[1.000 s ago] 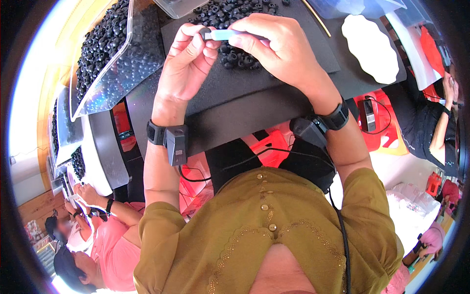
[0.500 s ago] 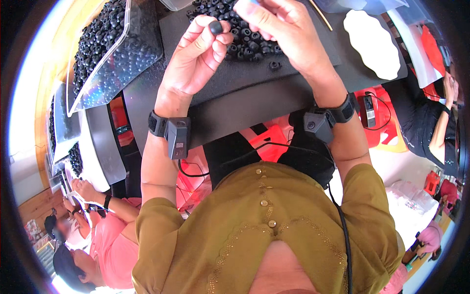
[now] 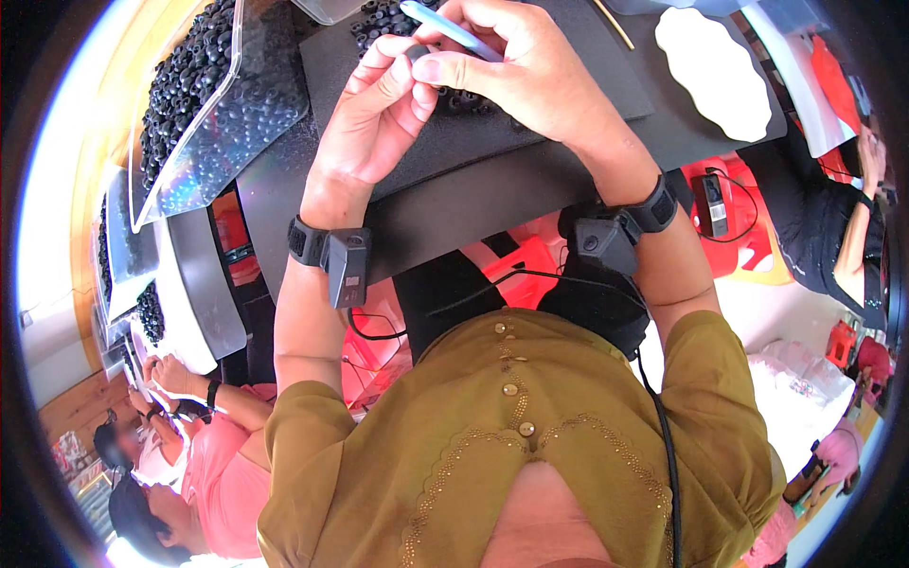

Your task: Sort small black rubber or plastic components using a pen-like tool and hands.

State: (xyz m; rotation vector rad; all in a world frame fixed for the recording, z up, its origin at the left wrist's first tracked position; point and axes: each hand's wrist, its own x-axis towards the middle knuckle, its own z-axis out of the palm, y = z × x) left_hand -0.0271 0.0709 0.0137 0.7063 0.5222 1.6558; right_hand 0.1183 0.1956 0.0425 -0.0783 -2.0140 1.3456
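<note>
Between the thumb and fingers of my left hand (image 3: 358, 128) is a small round black piece (image 3: 415, 53), like a bead or cap. My right hand (image 3: 544, 85) grips a slim light blue pen-shaped tool (image 3: 451, 31), slanting across above the piece. My right thumb reaches close to the black piece; whether it touches cannot be made out. Behind and under my hands, a pile of similar black pieces (image 3: 382, 23), some with a hole showing, lies on a dark mat (image 3: 431, 163). My right hand hides part of the pile.
A clear bin (image 3: 237, 109) full of black pieces stands at the left. To the right lie a white wavy-edged sheet (image 3: 712, 74) and a thin wooden stick (image 3: 615, 24). Co-workers sit on both sides, one in a pink top (image 3: 225, 483). Cables run from my wrist devices.
My right hand has come left and down, close to the left hand, and the blue tool now shows plainly in it. My left hand keeps its pinch on the black piece.
</note>
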